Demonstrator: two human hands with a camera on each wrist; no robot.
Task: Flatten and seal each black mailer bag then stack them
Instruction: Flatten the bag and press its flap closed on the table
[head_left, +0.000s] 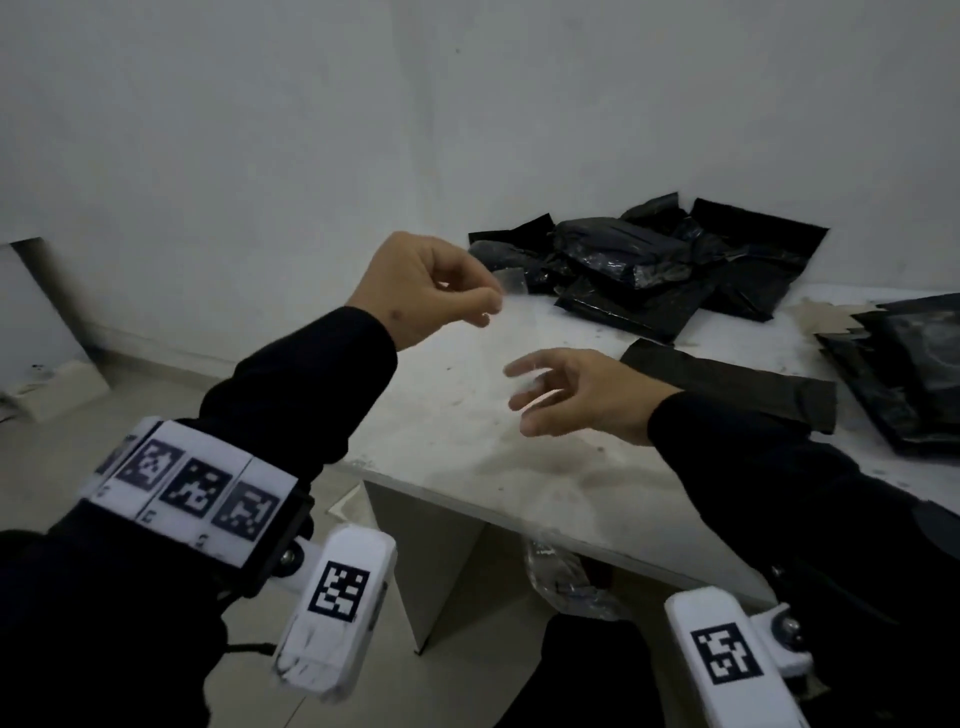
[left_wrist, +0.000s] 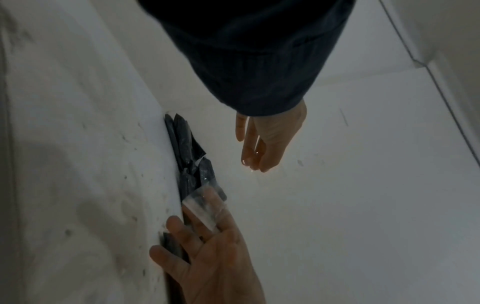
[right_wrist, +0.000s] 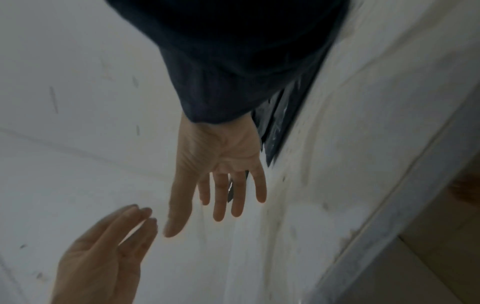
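Observation:
My left hand (head_left: 488, 299) is raised over the table's left end. Its thumb and fingertips pinch a small clear liner strip (head_left: 509, 285); the left wrist view shows the strip (left_wrist: 202, 209) lying across the fingers. My right hand (head_left: 524, 397) hovers lower and to the right, fingers spread, holding nothing. A loose heap of crumpled black mailer bags (head_left: 639, 265) lies at the back against the wall. One folded flat mailer (head_left: 727, 379) lies just behind my right wrist. A stack of flat mailers (head_left: 904, 374) sits at the right edge.
The white table (head_left: 467, 431) is scuffed, and its left front corner is below my hands. A clump of clear plastic (head_left: 566, 582) lies on the floor under the table. A white board (head_left: 36, 312) leans on the wall at the far left.

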